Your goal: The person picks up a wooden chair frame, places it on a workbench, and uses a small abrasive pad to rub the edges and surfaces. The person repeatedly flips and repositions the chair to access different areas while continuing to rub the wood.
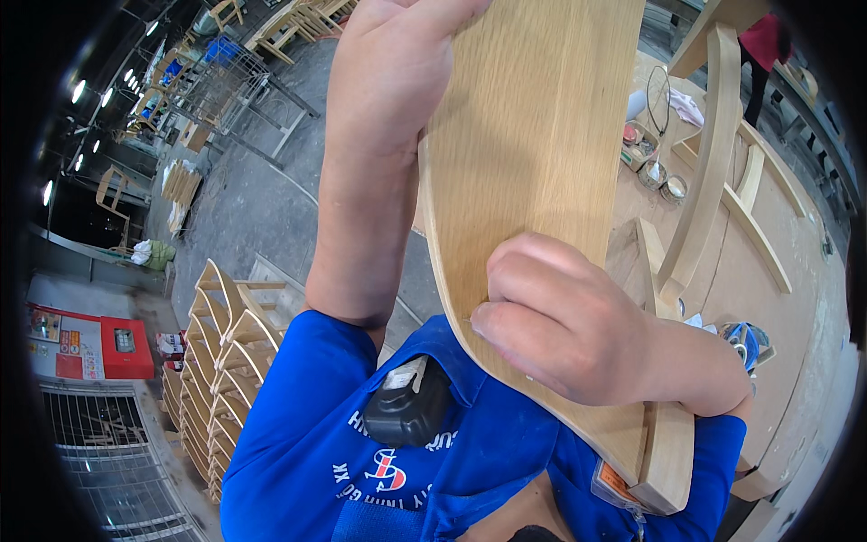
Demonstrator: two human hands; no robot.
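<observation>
A broad, pale wooden panel [533, 135] with a rounded edge stands tilted in front of me, joined to a curved wooden frame piece [709, 154] like part of a chair. At its upper left edge, my left hand [397, 63] holds on; its fingertips run out of view at the top. My right hand [569, 325] is closed and presses against the panel's face lower down. Its fingers are curled under, and whatever they may pinch is hidden. The panel's lower end rests close to my blue shirt [298, 406].
To the right, a workbench [759, 334] carries wooden parts, small round tins [673, 188] and a box of small items [638, 144]. Stacked curved wooden pieces [226, 361] stand at lower left. A wire cage cart [226, 99] is farther back. Someone in red [768, 41] stands at far right.
</observation>
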